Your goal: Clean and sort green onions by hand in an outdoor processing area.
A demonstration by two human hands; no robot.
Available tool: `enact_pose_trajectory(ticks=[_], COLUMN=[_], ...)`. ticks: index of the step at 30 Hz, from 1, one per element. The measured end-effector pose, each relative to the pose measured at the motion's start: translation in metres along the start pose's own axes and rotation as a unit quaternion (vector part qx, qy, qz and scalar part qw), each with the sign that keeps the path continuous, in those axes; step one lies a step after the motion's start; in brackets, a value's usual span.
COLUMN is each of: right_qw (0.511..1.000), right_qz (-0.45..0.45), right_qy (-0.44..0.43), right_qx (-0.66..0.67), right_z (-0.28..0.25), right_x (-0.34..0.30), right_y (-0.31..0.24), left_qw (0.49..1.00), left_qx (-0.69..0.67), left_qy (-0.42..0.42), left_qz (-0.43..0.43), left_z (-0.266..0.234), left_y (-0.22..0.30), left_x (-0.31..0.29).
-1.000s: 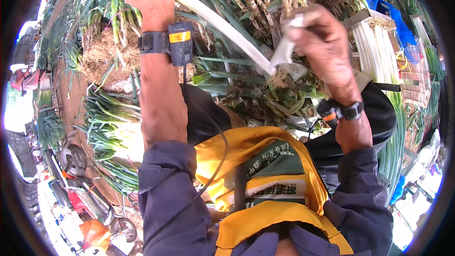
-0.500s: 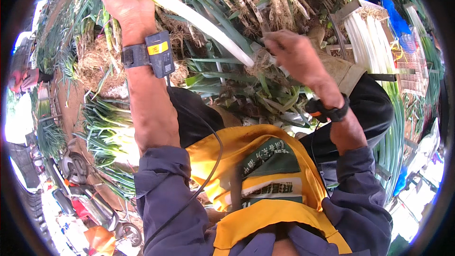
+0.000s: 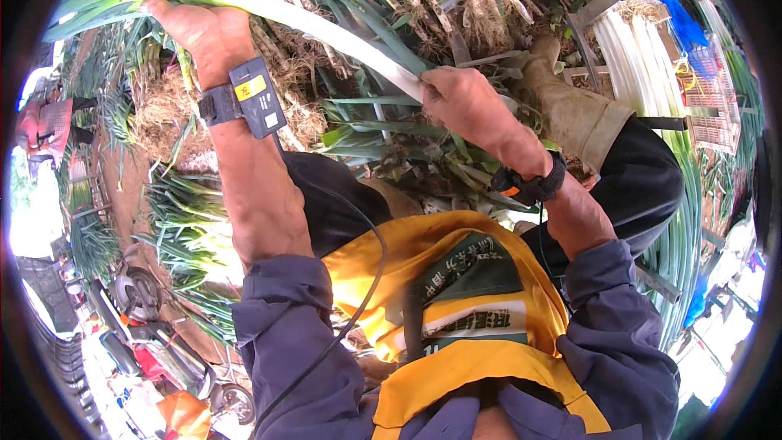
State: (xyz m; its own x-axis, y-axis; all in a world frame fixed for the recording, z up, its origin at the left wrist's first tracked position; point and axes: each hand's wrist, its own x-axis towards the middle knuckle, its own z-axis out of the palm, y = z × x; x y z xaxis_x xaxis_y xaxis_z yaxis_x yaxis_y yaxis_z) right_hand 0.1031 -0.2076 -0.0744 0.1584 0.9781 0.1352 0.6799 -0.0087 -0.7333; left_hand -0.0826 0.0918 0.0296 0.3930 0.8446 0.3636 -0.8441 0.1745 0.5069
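A long, smooth, white-and-green leek (image 3: 330, 33) is gripped by the left hand (image 3: 198, 23) and right hand (image 3: 468, 103), its end hidden; far off, brown-rooted leeks (image 3: 485, 15) are piled.

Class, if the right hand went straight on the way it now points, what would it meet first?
Probably the leek, since the right hand is at the white end of its stem and points up-left along it. Depth is unclear here, so this is tentative.
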Motion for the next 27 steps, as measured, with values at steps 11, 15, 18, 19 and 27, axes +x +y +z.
enact_pose_trajectory(ticks=[11, 15, 18, 19, 27], right_qw=[0.943, 0.861, 0.815, 0.892, 0.977], right_qz=[0.184, 0.263, 0.323, 0.292, -0.103], right_qy=[-0.105, -0.045, 0.125, 0.069, -0.108], right_qx=[0.258, 0.432, 0.466, 0.337, 0.152], right_z=[-0.026, -0.026, -0.031, -0.034, -0.034], right_x=[-0.008, -0.009, -0.004, -0.001, 0.073], right_y=[0.01, 0.04, 0.096, 0.096, -0.02], left_qw=[0.975, 0.961, 0.953, 0.946, 0.945], left_qx=[-0.207, -0.248, -0.271, -0.293, -0.309], left_qy=[-0.052, -0.105, -0.12, -0.118, -0.051], left_qz=[-0.059, -0.063, -0.064, -0.071, -0.091], left_z=[0.006, 0.007, 0.018, 0.021, 0.041], left_y=[0.001, 0.004, -0.011, -0.013, -0.028], left_x=[0.0, -0.002, -0.002, -0.003, -0.011])
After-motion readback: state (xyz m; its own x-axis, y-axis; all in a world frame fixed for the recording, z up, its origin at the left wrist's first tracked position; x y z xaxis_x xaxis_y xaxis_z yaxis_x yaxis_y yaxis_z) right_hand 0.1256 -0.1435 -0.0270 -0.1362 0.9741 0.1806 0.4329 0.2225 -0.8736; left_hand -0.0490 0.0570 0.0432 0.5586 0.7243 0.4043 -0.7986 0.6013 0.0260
